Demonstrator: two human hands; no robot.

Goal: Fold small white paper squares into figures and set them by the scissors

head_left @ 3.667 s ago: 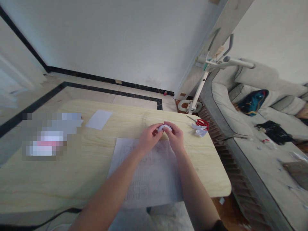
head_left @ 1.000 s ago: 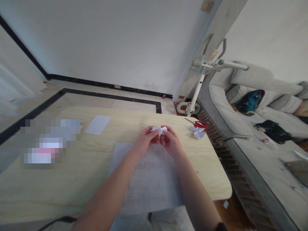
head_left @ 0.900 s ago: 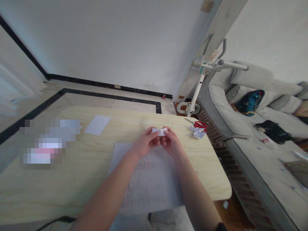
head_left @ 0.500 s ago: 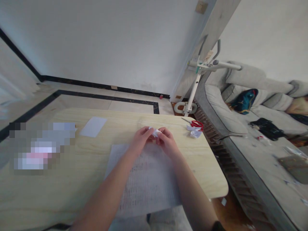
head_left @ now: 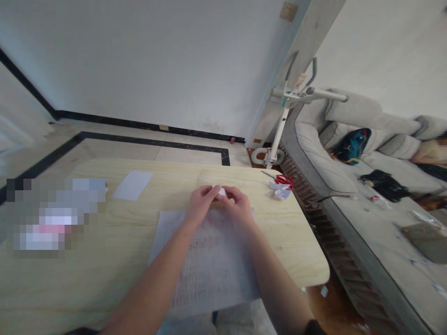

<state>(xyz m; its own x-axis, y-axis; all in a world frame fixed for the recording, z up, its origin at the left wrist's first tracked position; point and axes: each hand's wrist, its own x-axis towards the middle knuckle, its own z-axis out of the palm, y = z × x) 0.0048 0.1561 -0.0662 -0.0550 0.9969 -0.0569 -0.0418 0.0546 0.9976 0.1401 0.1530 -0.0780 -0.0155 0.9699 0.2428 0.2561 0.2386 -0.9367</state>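
Between both hands is a small folded piece of white paper (head_left: 220,191), partly covered by the fingers. My left hand (head_left: 202,203) pinches it from the left, and my right hand (head_left: 238,204) grips its other side with curled fingers. Both hands are just above the far edge of a large printed sheet (head_left: 206,265), which lies on the pale wooden table (head_left: 293,242). Right of my right hand, red-handled scissors (head_left: 283,180) lie beside crumpled white paper scraps (head_left: 280,190). Off to the left rests a flat white sheet (head_left: 133,185).
A blurred-out patch (head_left: 56,218) covers things at the table's left. Beyond the right edge is a grey sofa (head_left: 349,204) with a dark bag or garment (head_left: 386,185) on it. Exercise equipment (head_left: 278,132) stands behind the table, near the wall. A person sits partly visible at far right.
The fingers have drawn closer together around the white paper, and less of it shows. My view has shifted slightly; the scissors and sheets stay in place on the table.
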